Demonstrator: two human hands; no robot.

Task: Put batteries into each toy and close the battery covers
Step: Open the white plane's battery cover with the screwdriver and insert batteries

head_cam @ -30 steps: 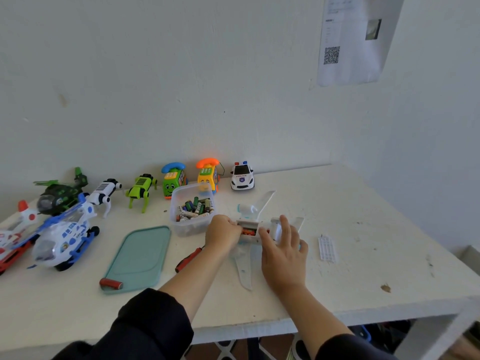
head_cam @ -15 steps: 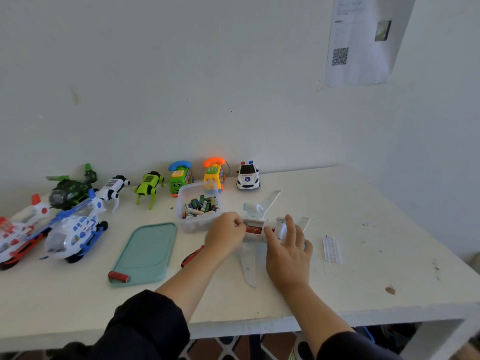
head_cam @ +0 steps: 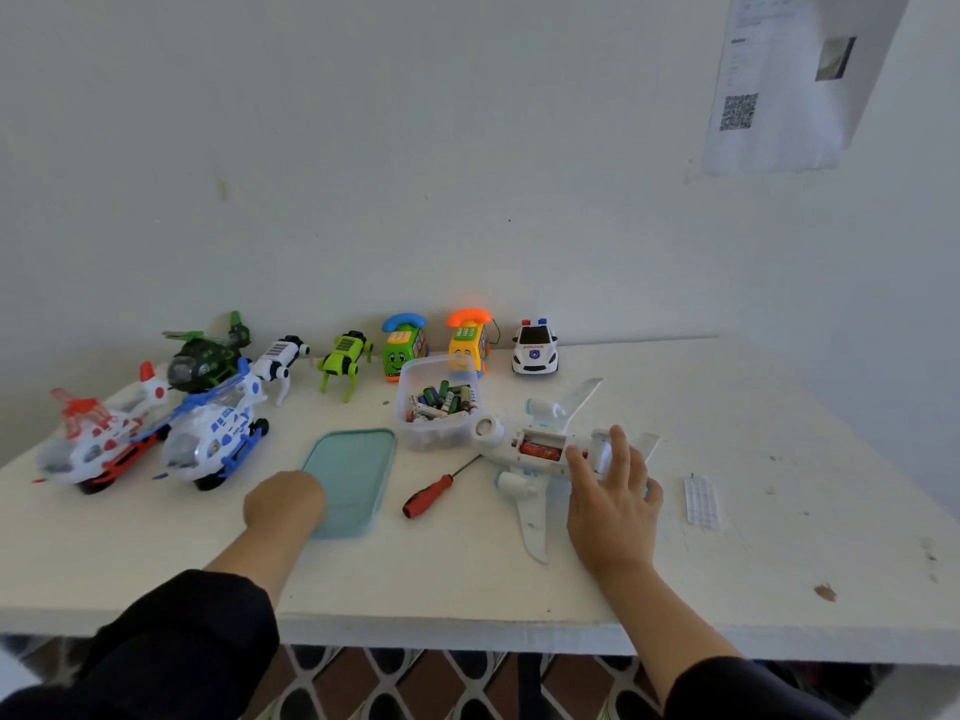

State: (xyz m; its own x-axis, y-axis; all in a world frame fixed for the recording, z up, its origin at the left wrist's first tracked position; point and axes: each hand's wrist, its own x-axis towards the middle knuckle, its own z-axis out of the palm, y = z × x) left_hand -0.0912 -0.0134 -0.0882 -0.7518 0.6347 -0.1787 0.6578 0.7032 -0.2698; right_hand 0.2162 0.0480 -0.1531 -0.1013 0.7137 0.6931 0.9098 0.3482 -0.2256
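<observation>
Batteries sit loose in a clear plastic tub (head_cam: 438,407) at the middle of the white surface (head_cam: 779,407), and one red-wrapped cell (head_cam: 540,450) already lies in the open bay of the white plastic toy airplane (head_cam: 524,462) just right of the tub. The airplane lies belly-up, wings spread near and far. The right hand (head_cam: 610,504) rests on its tail end with fingers straight and spread, steadying it. The left hand (head_cam: 284,504) is over the near-left corner of the teal tub lid (head_cam: 358,470), fingers curled under — whether it holds anything I cannot tell.

Judging by the open bay, loading of this toy is under way. Next comes fetching another cell, or, if the bay is full, fitting the ribbed white cover (head_cam: 702,501) lying to the right, then fastening it with the red-handled screwdriver (head_cam: 436,493) between lid and airplane.
</observation>
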